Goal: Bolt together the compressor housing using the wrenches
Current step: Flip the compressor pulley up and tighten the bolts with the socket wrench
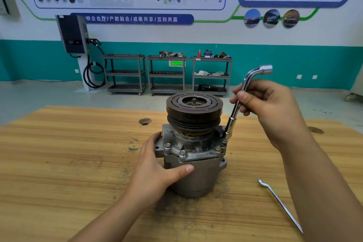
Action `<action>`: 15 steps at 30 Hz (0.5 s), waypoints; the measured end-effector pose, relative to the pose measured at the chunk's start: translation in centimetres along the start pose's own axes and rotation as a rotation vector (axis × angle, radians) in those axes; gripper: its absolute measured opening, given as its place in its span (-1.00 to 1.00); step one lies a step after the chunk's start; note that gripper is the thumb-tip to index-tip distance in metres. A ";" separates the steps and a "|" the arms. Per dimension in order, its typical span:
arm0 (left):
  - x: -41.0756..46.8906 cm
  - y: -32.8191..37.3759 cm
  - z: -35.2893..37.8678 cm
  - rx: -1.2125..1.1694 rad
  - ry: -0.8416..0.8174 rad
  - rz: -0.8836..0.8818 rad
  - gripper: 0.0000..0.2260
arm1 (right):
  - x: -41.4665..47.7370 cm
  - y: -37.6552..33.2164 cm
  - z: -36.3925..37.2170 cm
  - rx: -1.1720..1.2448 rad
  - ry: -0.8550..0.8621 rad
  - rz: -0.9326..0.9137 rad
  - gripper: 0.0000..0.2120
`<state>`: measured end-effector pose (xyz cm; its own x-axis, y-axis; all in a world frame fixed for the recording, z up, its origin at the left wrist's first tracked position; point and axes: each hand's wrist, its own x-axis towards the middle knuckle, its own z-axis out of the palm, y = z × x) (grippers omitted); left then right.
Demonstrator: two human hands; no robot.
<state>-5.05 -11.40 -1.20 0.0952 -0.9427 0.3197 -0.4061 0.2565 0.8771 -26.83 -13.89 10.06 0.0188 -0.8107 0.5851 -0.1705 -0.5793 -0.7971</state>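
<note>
Here, the fingers (243,100) of the right hand (269,108), right of centre, curl tightly round the chrome shaft of an L-shaped socket wrench (235,111); the tool stands tilted, its angled head up towards the upper right and its lower socket end down on the right corner of the flange (196,156). Lower centre, the left hand (157,169) grips the compressor housing (198,175), thumb stretched flat across the front wall, the other fingers wrapped round the left side. The housing, a dull grey cast-metal cylinder with greasy smears, stands upright at the middle of the frame on a table (59,163) of pale, streaky wood grain. Three hex bolt heads (182,153) with washers show along the front of its flange. On top sits one dark, round pulley (194,111), grooved at its side, slotted on its face, a threaded stub at its centre. One slim, bright flat wrench (278,202) lies apart on the wood at lower right, partly hidden by the right arm (314,182). One round hole (145,121) marks the tabletop left of the pulley. Against the teal-banded back wall (275,59) stand three grey metal carts (167,73), and one dark boxy charging unit (72,33) hangs at upper left
</note>
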 end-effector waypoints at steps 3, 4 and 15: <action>-0.1 0.0 0.0 -0.004 0.008 0.003 0.09 | 0.1 0.4 0.4 0.016 -0.012 0.015 -0.78; -0.1 0.0 0.0 0.000 0.013 0.002 0.10 | 0.2 0.4 0.4 0.027 -0.015 0.015 -0.78; 1.1 -0.8 -0.9 -0.014 -0.047 0.014 0.02 | -0.1 0.7 2.6 -0.114 0.095 -0.058 -0.81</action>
<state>-3.78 -12.46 -1.19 0.0466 -0.9480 0.3149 -0.3946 0.2721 0.8776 -24.38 -14.47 9.03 -0.0609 -0.7613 0.6456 -0.2826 -0.6071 -0.7426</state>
